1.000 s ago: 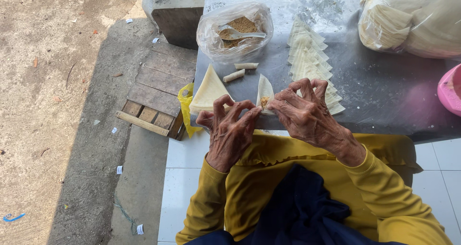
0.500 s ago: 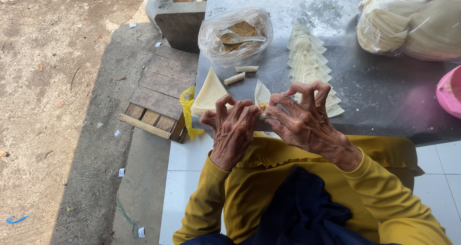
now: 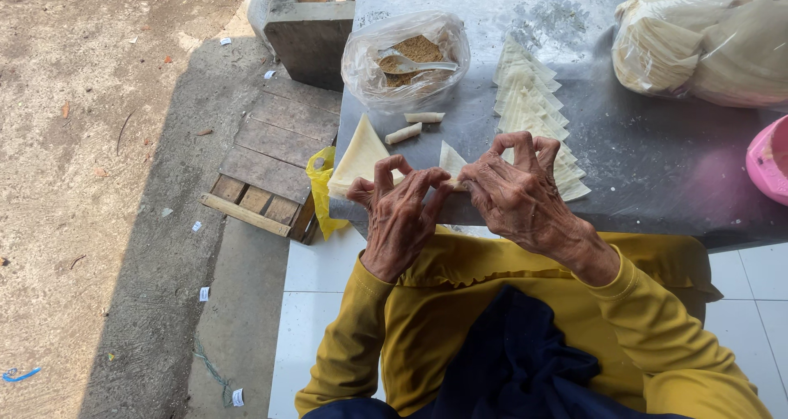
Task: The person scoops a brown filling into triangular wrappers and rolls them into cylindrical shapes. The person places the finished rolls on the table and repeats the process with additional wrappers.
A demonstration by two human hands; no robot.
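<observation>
Both hands work at the near edge of the grey worktop (image 3: 657, 173), meeting over one pale triangular wrapper (image 3: 451, 160). The left hand (image 3: 400, 214) curls its fingers down onto the lower left part of the wrapper, its grip pinching the sheet between thumb and fingertips. The right hand (image 3: 519, 191) mirrors it from the other side, fingers bent and pressed together on the wrapper's lower right edge. Only the wrapper's upper point shows above the knuckles; the rest is hidden under the fingers, so how far it is rolled cannot be told.

Just left of that wrapper lies a second flat triangular sheet (image 3: 359, 153), reaching the worktop's front corner. Beyond the wrapper, further from the person, two small finished rolls (image 3: 413, 126) lie side by side, and behind those stands an open clear bag of brown crumbly filling (image 3: 405, 56) with a spoon (image 3: 417, 63) in it. To the right of the wrapper a row of stacked triangular sheets (image 3: 528, 99) runs away across the worktop, its near end touching the right hand. Far right of the wrapper sits a big clear bag of pale sheets (image 3: 706, 45), and a pink bowl (image 3: 770, 158) shows at the edge of view. Below the worktop's left corner hang a yellow plastic bag (image 3: 320, 187) and a wooden pallet (image 3: 267, 164) on the ground.
</observation>
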